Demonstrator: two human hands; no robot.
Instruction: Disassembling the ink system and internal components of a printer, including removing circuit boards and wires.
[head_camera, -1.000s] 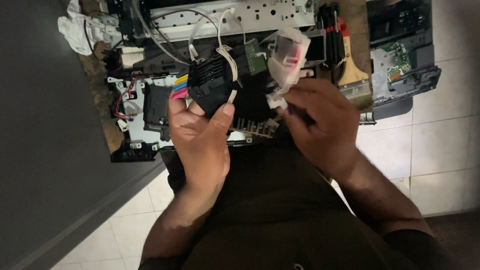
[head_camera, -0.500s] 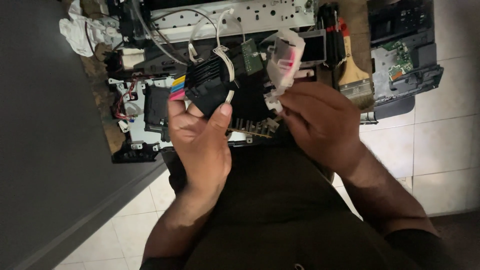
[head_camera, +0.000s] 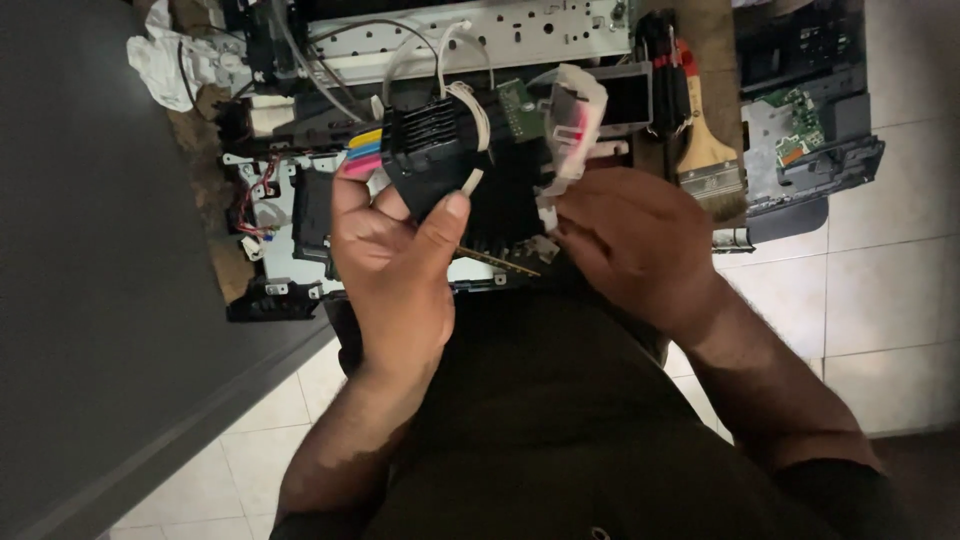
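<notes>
Since a moment ago, both hands have stayed almost where they were; the right hand has edged slightly toward the left one, and the clear part it holds stands a little more upright.

Seen from above, the left hand (head_camera: 395, 265) grips a black cartridge block (head_camera: 432, 155), fingers curled behind it and the thumb pressed flat against its front face. Yellow, blue and pink tabs (head_camera: 363, 152) stick out of the block's left side, just above the knuckles. White tubes (head_camera: 462, 105) loop from the block's top up toward a metal rail (head_camera: 480, 30) at the far edge of the floor area.

The right hand (head_camera: 632, 245) is closed around the lower end of a clear plastic part (head_camera: 573, 125) with a pink patch inside. That part rises from the fingers, just beside the block's right side; whether the two touch cannot be told. A small green board (head_camera: 518, 100) shows between them.

Under both hands lies an opened printer chassis (head_camera: 290, 215) on a tiled floor (head_camera: 890, 260), with red and black wires at its left edge. A brush (head_camera: 703, 150) with a wooden handle lies right of the hands. Farther right sits a dark housing (head_camera: 800, 130) with another green board on it. A crumpled white cloth (head_camera: 175, 60) lies at the far left corner. A grey wall panel (head_camera: 90, 300) fills the left side.
</notes>
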